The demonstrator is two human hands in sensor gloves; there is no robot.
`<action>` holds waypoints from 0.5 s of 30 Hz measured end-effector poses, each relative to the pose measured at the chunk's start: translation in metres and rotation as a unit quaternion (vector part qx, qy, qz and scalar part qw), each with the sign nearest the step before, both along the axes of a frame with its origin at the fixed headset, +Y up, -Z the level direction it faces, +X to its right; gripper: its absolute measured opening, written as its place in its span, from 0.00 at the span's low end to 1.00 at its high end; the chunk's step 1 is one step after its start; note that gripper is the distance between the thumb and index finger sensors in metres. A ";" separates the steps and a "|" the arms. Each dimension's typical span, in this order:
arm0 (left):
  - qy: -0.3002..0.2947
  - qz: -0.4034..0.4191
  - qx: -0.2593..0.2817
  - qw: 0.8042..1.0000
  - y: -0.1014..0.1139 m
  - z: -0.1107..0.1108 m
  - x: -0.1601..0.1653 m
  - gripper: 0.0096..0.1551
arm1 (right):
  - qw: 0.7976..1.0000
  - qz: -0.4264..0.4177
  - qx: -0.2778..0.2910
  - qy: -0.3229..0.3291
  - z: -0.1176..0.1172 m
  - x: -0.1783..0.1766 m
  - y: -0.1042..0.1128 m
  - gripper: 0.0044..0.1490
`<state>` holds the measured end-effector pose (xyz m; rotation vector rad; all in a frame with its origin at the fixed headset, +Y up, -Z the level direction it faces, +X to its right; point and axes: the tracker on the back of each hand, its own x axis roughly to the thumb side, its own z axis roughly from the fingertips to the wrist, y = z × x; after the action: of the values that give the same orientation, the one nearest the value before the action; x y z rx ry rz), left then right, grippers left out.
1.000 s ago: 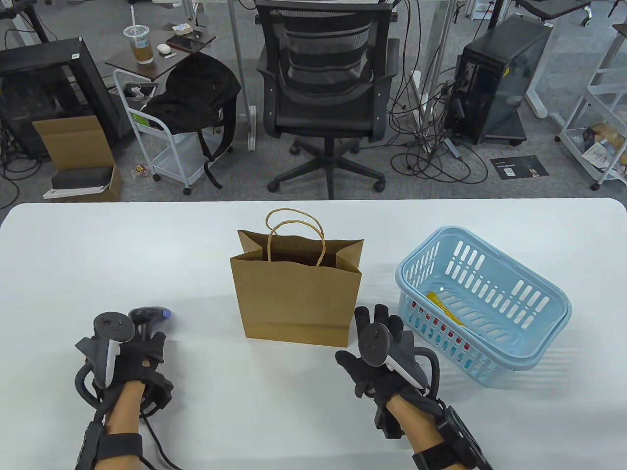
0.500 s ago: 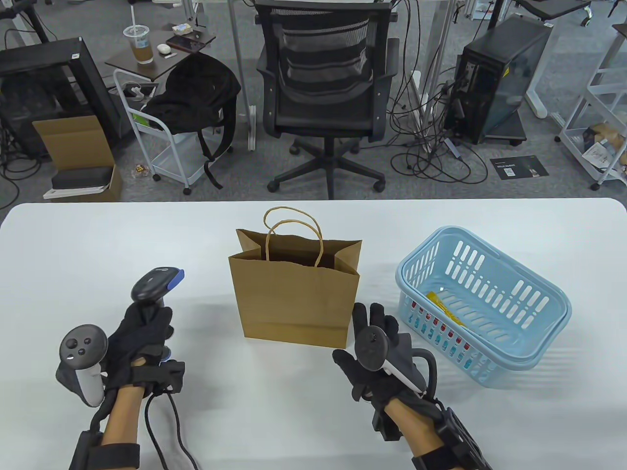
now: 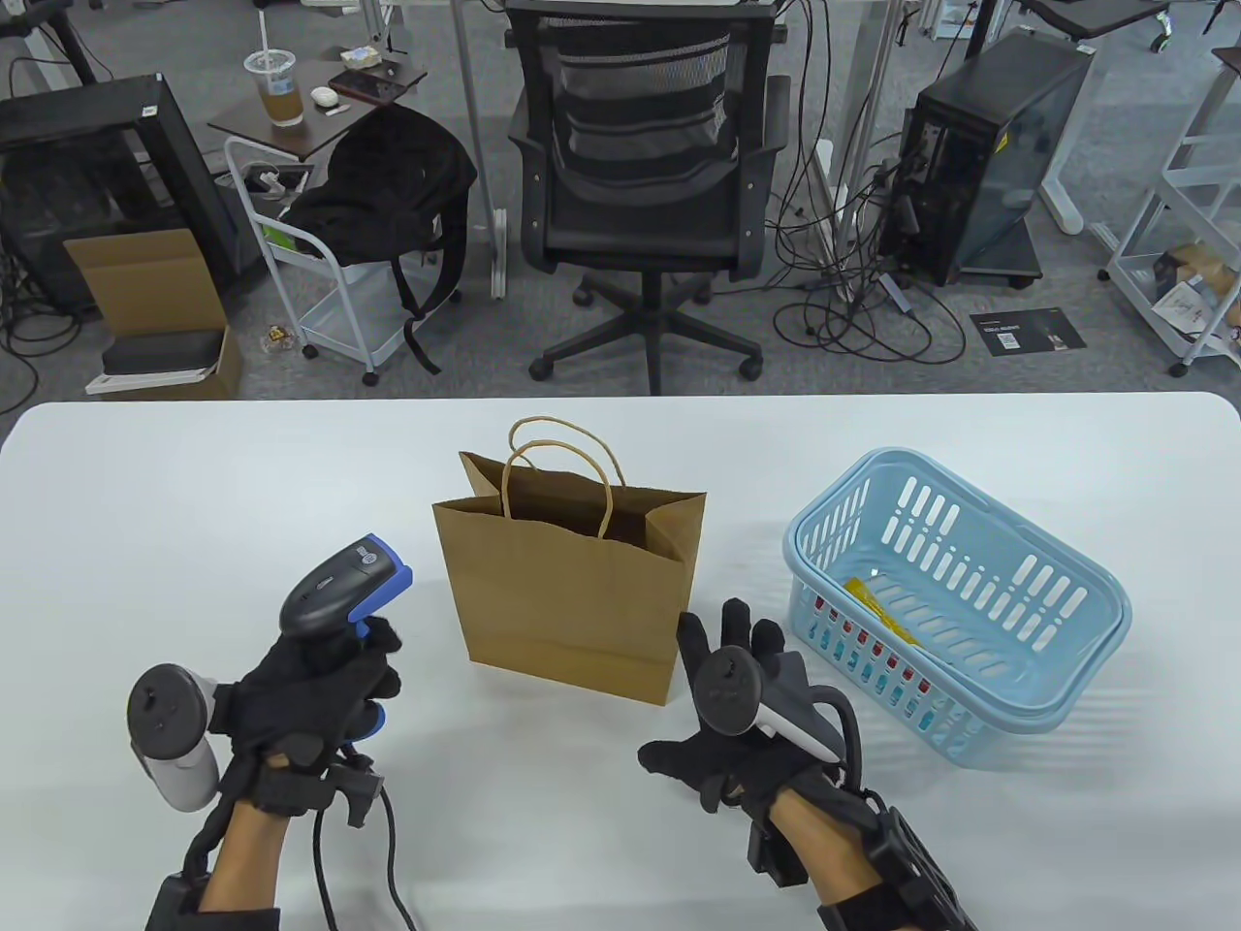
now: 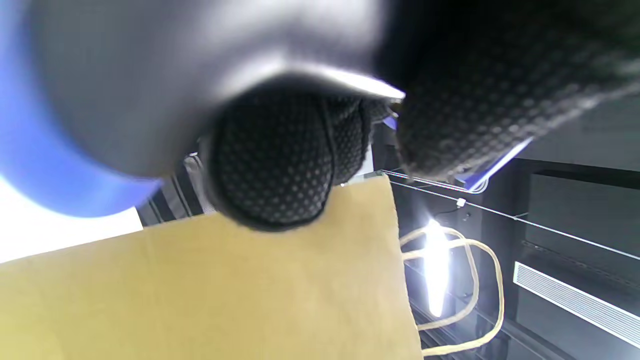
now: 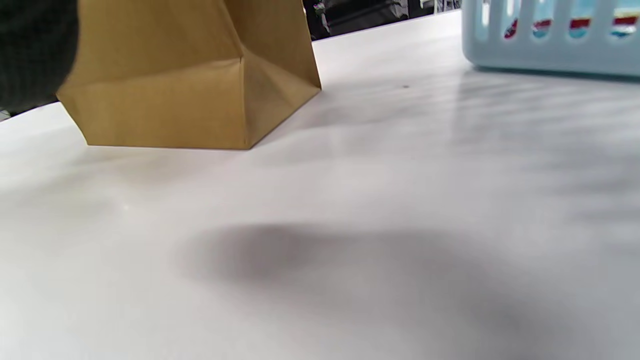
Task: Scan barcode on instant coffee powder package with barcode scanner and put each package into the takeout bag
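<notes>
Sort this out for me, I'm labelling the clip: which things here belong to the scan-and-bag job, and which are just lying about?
Belongs to the job:
- barcode scanner, gripped by the left hand
- brown paper takeout bag
- yellow package in the blue basket
- right hand, open, holding nothing

Just lying about:
- office chair
- black backpack
- iced drink cup
- cardboard box

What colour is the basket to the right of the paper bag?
Light blue, slotted sides; the basket shows best in the table view.
</notes>
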<state>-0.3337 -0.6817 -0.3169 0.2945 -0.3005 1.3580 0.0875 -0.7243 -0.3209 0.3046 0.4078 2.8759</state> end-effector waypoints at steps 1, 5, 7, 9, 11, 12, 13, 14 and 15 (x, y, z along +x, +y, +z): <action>-0.003 0.007 0.005 1.000 0.000 0.000 0.001 0.37 | 1.000 0.001 0.008 0.001 0.001 -0.002 0.003 0.85; -0.020 0.050 -0.004 0.999 -0.001 0.000 0.001 0.38 | 0.999 -0.001 0.030 -0.037 0.006 -0.003 0.008 0.84; 0.017 0.031 -0.016 0.999 -0.002 0.001 -0.001 0.37 | 0.998 -0.011 0.043 -0.054 0.005 -0.001 0.010 0.84; 0.017 0.025 -0.023 0.999 -0.004 -0.001 -0.002 0.36 | 0.995 -0.016 0.072 -0.068 0.006 0.003 0.014 0.83; 0.021 0.023 -0.036 0.999 -0.006 -0.002 -0.002 0.35 | 0.987 -0.033 0.136 -0.085 0.009 0.006 0.024 0.83; 0.033 0.016 -0.039 0.999 -0.007 -0.003 -0.002 0.35 | 0.983 -0.039 0.159 -0.086 0.012 0.007 0.033 0.84; 0.033 0.006 -0.041 0.999 -0.008 -0.004 -0.003 0.35 | 0.977 -0.039 0.189 -0.095 0.017 0.009 0.047 0.84; 0.034 -0.003 -0.045 0.998 -0.009 -0.005 -0.003 0.34 | 0.966 -0.040 0.234 -0.100 0.024 0.012 0.064 0.85; 0.036 -0.005 -0.046 0.998 -0.010 -0.005 -0.003 0.34 | 0.959 -0.040 0.262 -0.103 0.029 0.014 0.075 0.86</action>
<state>-0.3367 -0.6918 -0.3216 0.2637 -0.1789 1.3437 0.1017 -0.6488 -0.2916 0.0947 -0.4023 2.8473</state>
